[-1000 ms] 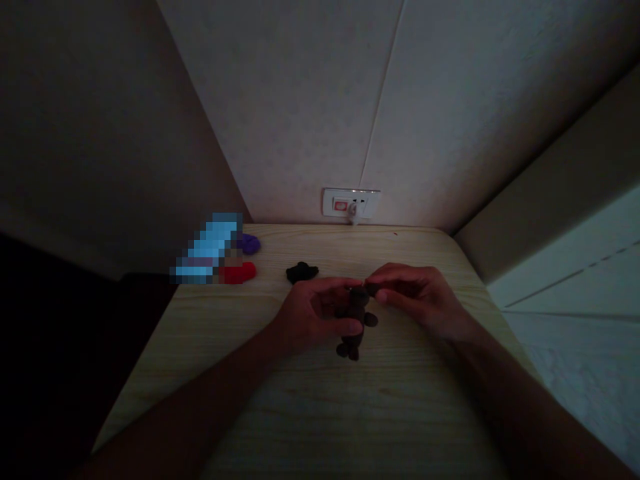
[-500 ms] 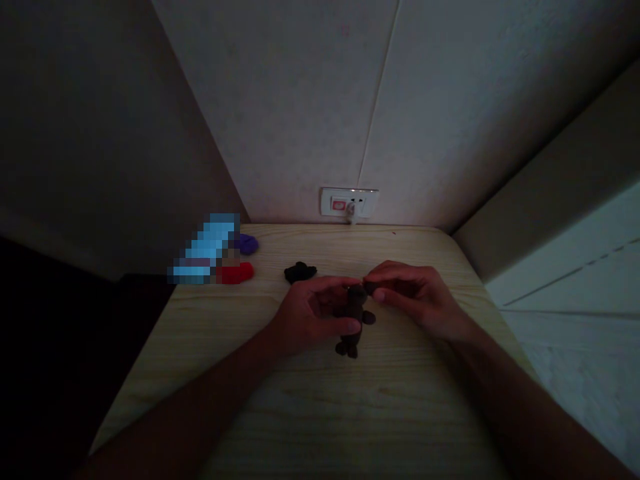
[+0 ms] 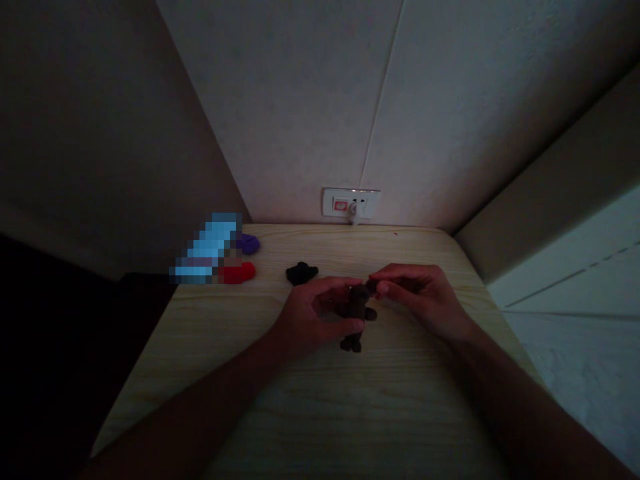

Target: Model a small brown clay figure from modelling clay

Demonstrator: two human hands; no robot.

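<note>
A small dark brown figure [image 3: 357, 308], seemingly of modelling clay, stands or is held above the wooden tabletop [image 3: 320, 413]; which of the two I cannot tell. It has a rounded head, a stubby arm on its right side and two short feet. My left hand [image 3: 315, 313] is closed round its body from the left, thumb in front and fingers behind the head. Between thumb and fingertips, my right hand [image 3: 420, 293] pinches a small brown lump [image 3: 373, 287] against the right side of the head. Fingers partly hide the figure's left side.
A crumpled black lump [image 3: 301, 273] lies behind my left hand. Farther left are a red piece [image 3: 240, 273], a purple piece [image 3: 249, 244] and a pixelated bright screen [image 3: 207, 247]. A wall socket [image 3: 351, 203] with a plug sits just above the table's back edge.
The figure has tilted slightly, its feet now a little higher and farther right. My right hand still pinches the brown lump at the head, with its fingers shifted slightly.
</note>
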